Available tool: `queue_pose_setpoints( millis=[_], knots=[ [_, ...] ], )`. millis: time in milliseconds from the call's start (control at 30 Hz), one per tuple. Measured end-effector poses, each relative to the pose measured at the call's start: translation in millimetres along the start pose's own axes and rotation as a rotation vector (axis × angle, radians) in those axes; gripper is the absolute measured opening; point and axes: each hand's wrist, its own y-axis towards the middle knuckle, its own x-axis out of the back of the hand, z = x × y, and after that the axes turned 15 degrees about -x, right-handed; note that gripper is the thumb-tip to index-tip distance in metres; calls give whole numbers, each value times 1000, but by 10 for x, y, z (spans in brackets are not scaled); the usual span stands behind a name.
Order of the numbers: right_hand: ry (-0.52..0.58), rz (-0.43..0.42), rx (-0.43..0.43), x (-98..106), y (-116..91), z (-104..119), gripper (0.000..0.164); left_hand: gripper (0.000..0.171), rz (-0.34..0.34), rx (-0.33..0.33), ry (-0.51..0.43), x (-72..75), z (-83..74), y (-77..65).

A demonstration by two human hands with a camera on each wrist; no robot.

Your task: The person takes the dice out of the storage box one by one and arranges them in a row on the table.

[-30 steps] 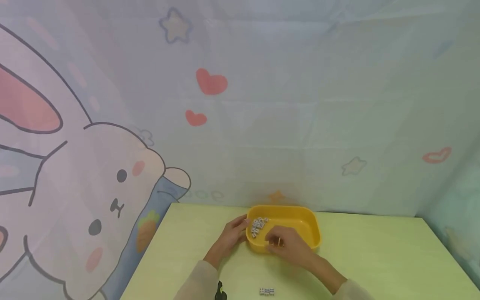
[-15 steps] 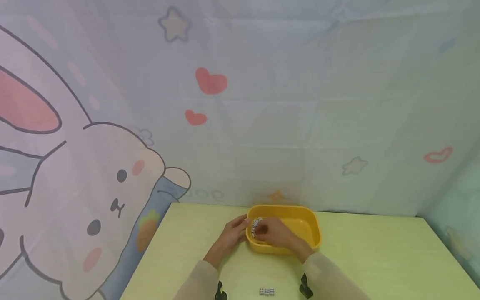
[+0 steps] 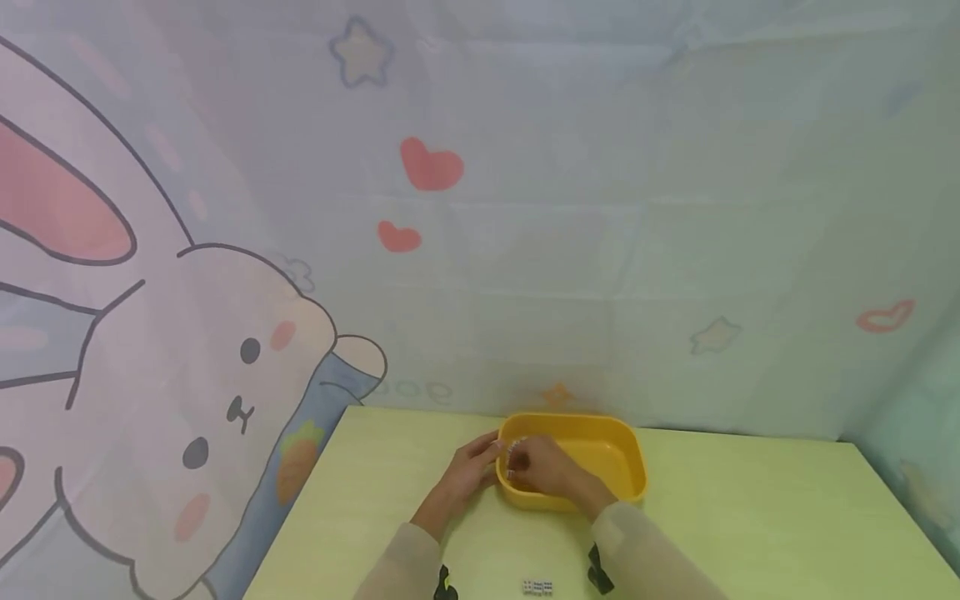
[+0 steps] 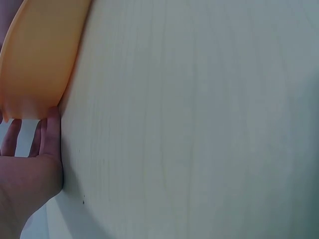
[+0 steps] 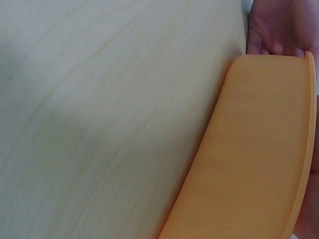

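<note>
A yellow plastic tray [image 3: 617,460] stands at the back of the table, with small white dice [image 3: 511,473] inside its left end. My left hand [image 3: 467,473] rests against the tray's left end, and in the left wrist view its fingers [image 4: 52,133] lie straight at the end wall. My right hand [image 3: 551,465] reaches over the front rim into the tray, fingers bent down among the dice and covering most of them. I cannot tell whether a die is between those fingertips. Close to me, three dice [image 3: 537,587] lie side by side in a row on the table.
The pale wooden table [image 3: 750,508] extends to both sides of the tray. A cloth backdrop [image 3: 555,325] printed with a rabbit and hearts hangs directly behind the table's back edge. Dark straps [image 3: 598,571] show by the sleeves.
My right hand has moved left from over the tray's front middle to the dice at its left end, covering most of them. My left hand stays against the tray; the row of dice is unchanged.
</note>
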Motion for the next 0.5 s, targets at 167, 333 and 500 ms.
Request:
queue_pose_setpoints(
  millis=[167,333,500],
  knots=[
    [-12,9,13,4,11,29,10,54,8,-6,10,-11,-17,7],
    [-12,3,21,-21,28,14,10,54,2,-3,14,-22,-23,-12],
    [39,-59,-3,-7,-25,-44,8,54,-4,1,11,-31,-4,-10]
  ],
)
